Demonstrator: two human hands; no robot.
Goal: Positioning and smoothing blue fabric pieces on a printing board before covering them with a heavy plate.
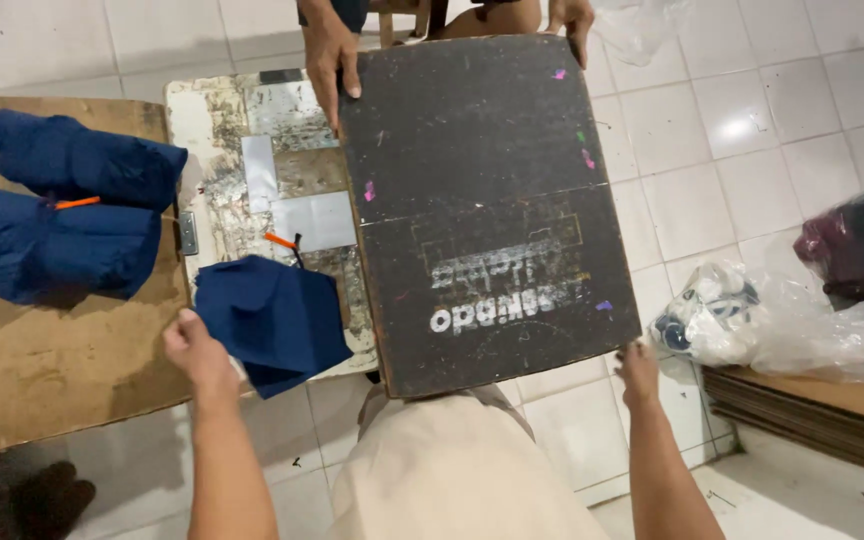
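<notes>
The white tiled floor fills the frame, and over it stands a low counter with a worn, paint-scraped top. Beside it on the person's left lies a brown board carrying a pile of dark blue cloth pieces, one with an orange tag.

A large black board, flecked with bits of coloured paint and bearing faded white print, lies across the right part of the counter and overhangs it toward the person. The right hand grips its near right corner, fingers closed on the edge. A co-worker on the far side holds the opposite edge with both hands, one at each far corner, so the board is carried or steadied between the two people.

The left hand pinches the near edge of a folded dark blue cloth piece that rests on the counter, just beside the black board and partly over the counter's front edge. A small orange tag lies near it.

Judging by this, the stacked blue pieces look finished with, the one under the left hand is in work, and the black board is not yet settled in place. Clear plastic bags with bundled items sit at right
</notes>
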